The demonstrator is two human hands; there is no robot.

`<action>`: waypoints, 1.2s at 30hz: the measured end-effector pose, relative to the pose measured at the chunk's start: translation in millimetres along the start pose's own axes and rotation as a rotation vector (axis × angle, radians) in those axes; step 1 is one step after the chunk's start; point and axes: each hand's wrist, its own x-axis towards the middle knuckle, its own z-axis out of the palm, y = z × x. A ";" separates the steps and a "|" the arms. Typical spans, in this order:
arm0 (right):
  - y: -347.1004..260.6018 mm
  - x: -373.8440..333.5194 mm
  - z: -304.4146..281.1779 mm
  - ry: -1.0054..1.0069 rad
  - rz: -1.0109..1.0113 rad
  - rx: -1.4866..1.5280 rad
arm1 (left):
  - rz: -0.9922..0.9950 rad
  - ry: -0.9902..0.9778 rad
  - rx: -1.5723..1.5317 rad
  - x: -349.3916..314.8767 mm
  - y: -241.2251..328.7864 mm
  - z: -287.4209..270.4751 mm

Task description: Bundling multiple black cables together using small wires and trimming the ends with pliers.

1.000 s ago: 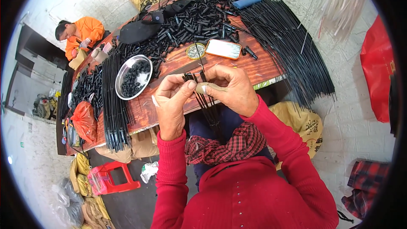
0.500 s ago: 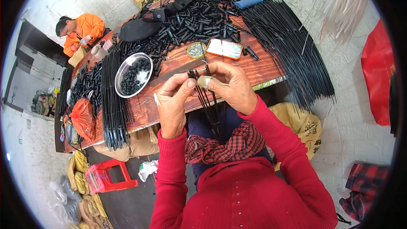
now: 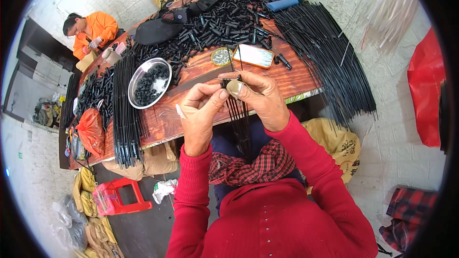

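Note:
Both my hands meet over the table's front edge, around a small bunch of thin black rods [image 3: 240,131] that hangs down toward my lap. My left hand [image 3: 200,117] pinches the upper ends of the rods between thumb and fingers. From the other side my right hand [image 3: 264,100] is closed on the same tops, its thumb wrapped in a tan cover. A white strip shows on a left finger. Whatever small part lies between the fingertips is hidden. Below, the rods run against dark trousers and a red plaid cloth [image 3: 253,165].
On the wooden table [image 3: 191,69] stand a metal bowl [image 3: 135,77] of small black parts, a round dish [image 3: 213,59] and an orange-rimmed tray [image 3: 252,63]. Black tubes [image 3: 215,24] and rod bundles [image 3: 330,57] surround them. A person in orange [image 3: 103,26] sits far left; a red stool [image 3: 141,196] stands below.
My hands have shifted slightly to the right with the rods, and my right index finger lies lower across their tops. The co-worker's hands have moved a little.

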 end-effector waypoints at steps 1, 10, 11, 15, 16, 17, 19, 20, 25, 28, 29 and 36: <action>0.4 -0.3 0.1 -0.005 0.013 0.107 | 0.009 -0.013 0.005 0.0 -1.6 -0.4; 5.4 -0.2 0.9 0.064 0.076 0.267 | 0.056 0.088 0.021 0.4 -4.8 7.3; 4.9 -0.6 0.5 0.062 0.075 0.266 | 0.058 0.088 0.021 1.1 -5.5 6.5; 4.2 -2.1 0.9 0.034 0.108 0.435 | 0.114 0.105 -0.033 2.1 -4.2 3.7; 5.9 -1.4 -0.1 0.026 0.109 0.489 | 0.129 0.078 -0.061 3.7 -4.0 3.7; 7.6 -0.8 -1.4 0.026 0.108 0.488 | 0.129 0.077 -0.062 3.7 -3.4 3.1; 10.8 0.2 -4.0 -0.019 0.118 0.552 | 0.046 0.031 0.029 1.7 -0.5 2.0; 11.8 0.6 -4.8 -0.019 0.119 0.552 | 0.045 0.031 0.029 1.4 2.1 3.0; 6.5 -0.1 -2.2 -0.055 0.124 0.500 | -0.038 0.037 -0.094 0.3 12.4 10.9; 8.9 -1.4 -4.6 -0.059 0.152 0.504 | -0.064 0.026 -0.129 5.6 -2.1 0.8; 7.7 -1.7 -1.9 -0.061 0.151 0.505 | -0.062 0.026 -0.128 7.1 -4.0 -3.3; 1.0 -6.3 0.0 -0.072 0.175 0.409 | -0.029 -0.128 -0.380 8.4 4.3 2.5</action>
